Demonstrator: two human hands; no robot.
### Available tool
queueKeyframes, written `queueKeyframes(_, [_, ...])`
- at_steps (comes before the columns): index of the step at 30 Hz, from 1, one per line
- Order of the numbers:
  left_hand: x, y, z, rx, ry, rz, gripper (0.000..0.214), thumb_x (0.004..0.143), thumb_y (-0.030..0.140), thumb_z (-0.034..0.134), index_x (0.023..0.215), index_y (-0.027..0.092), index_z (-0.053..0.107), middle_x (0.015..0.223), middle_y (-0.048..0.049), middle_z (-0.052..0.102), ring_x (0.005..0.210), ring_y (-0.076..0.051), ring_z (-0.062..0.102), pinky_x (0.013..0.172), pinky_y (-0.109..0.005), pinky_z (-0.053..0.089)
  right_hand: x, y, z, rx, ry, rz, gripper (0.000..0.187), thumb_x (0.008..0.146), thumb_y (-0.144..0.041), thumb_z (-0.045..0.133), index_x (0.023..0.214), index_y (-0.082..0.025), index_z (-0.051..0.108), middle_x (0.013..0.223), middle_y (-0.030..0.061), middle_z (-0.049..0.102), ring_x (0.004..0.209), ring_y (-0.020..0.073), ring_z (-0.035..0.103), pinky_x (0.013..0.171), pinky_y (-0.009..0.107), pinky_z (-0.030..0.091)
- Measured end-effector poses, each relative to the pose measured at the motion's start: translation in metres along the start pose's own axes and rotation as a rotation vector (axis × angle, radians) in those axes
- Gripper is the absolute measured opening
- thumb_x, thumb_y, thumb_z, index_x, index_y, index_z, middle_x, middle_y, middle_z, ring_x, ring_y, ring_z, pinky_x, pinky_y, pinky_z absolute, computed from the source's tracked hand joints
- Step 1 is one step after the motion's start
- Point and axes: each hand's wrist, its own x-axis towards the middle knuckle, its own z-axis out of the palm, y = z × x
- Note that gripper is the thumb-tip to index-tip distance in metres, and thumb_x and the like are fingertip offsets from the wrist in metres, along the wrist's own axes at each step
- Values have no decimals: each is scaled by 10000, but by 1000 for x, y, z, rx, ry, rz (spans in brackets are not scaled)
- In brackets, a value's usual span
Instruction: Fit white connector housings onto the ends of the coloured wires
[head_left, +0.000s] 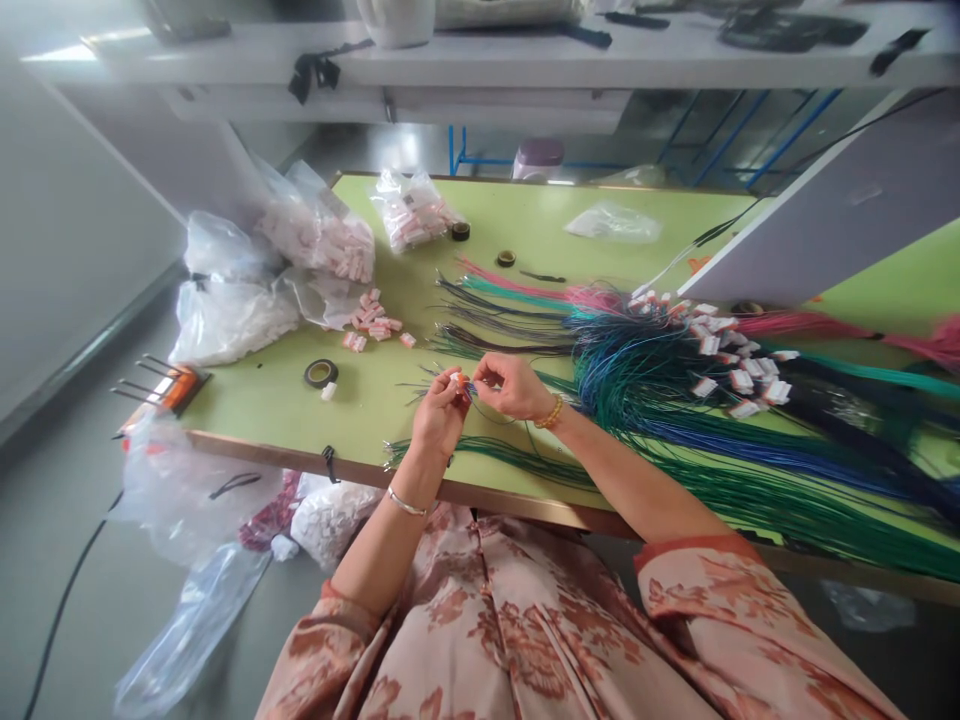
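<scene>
Between the fingertips of my left hand (440, 412) is a small orange-and-white connector housing (460, 379). My right hand (514, 388) is pinched close against it, on a thin wire whose end is hidden by the fingers. Both hands are over the near middle of the green table (375, 400). Bundles of green wires (517, 455) lie under and beside my wrists. To the right is a heap of dark green and blue wires (611, 375), with several finished-looking white-and-orange connectors (742, 380) on their ends.
Loose connector housings (375, 320) lie left of my hands, near a roll of black tape (321, 374). Plastic bags of housings (322, 235) stand behind them. Pink wires (517, 280) stretch across the back. An orange block with metal rods (169, 388) sits at the left corner.
</scene>
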Motion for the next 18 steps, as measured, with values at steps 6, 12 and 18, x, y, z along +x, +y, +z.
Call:
queueKeyframes(6, [0, -1, 2, -15, 20, -10, 183, 762, 66, 682, 915, 163, 661, 787, 3, 652, 689, -63, 590, 738, -197, 474, -3, -1, -2, -231, -14, -131, 38, 779, -173, 534, 746, -188, 546, 716, 21, 574, 629, 122, 485, 618, 249, 381])
queueKeyframes(12, [2, -4, 1, -15, 13, 8, 207, 709, 78, 759, 888, 148, 681, 781, 6, 657, 708, -56, 592, 718, -178, 458, -6, 5, 4, -494, 17, -328, 99, 848, -171, 492, 767, -180, 547, 733, 58, 570, 680, 169, 485, 641, 285, 363])
queueKeyframes(18, [4, -9, 1, 80, 55, 93, 239, 654, 153, 829, 853, 149, 697, 781, 6, 665, 666, -49, 567, 636, -174, 432, -8, 12, 9, -533, 47, -343, 145, 888, -198, 471, 766, -181, 548, 736, 63, 571, 677, 172, 483, 628, 285, 350])
